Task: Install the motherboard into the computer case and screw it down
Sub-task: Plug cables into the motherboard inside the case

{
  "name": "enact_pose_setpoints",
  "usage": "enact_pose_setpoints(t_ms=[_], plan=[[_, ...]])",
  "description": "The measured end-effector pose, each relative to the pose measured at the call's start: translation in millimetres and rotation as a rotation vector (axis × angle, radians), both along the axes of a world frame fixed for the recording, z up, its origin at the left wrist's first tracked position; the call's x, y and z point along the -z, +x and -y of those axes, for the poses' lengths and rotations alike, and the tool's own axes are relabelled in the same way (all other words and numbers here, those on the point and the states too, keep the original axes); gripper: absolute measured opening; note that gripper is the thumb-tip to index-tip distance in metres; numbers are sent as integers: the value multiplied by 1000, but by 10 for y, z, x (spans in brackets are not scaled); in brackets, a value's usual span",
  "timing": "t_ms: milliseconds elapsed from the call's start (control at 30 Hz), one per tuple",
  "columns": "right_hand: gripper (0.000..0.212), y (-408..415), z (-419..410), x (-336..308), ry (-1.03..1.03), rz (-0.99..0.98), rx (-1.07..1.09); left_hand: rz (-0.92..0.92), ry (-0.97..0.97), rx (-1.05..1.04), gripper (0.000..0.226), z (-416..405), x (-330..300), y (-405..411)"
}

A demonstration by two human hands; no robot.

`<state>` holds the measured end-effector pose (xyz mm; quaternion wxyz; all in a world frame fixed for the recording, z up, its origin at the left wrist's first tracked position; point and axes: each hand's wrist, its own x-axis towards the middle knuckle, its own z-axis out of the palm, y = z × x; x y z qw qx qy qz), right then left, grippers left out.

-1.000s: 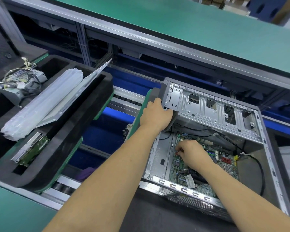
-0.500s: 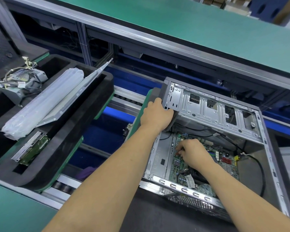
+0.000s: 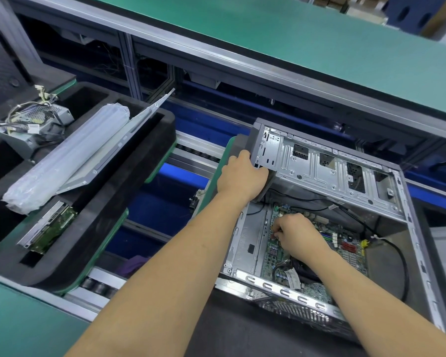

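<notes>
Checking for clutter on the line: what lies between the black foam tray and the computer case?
In the head view, only conveyor rollers and blue frame show between the black foam tray and the computer case; no loose parts.

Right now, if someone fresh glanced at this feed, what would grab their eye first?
Probably the open computer case lying at right, with the left hand gripping its near corner and the right hand reaching down onto the green motherboard inside, fingers curled at something too small to make out. Next, the black foam tray at left, holding a plastic-wrapped bundle and a power supply with loose wires.
</notes>
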<state>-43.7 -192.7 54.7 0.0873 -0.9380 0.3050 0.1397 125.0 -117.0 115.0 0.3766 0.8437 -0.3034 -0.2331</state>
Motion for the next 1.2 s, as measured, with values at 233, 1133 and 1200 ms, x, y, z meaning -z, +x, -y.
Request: enact_pose_setpoints(t_ms=[233, 1133, 1200], plan=[[19, 3, -18, -16, 11, -15, 1, 4, 6, 5, 41, 6, 14, 5], [14, -13, -14, 21, 12, 8, -36, -1, 4, 8, 43, 22, 36, 12], [14, -13, -16, 16, 17, 9, -45, -3, -1, 11, 42, 20, 34, 11]])
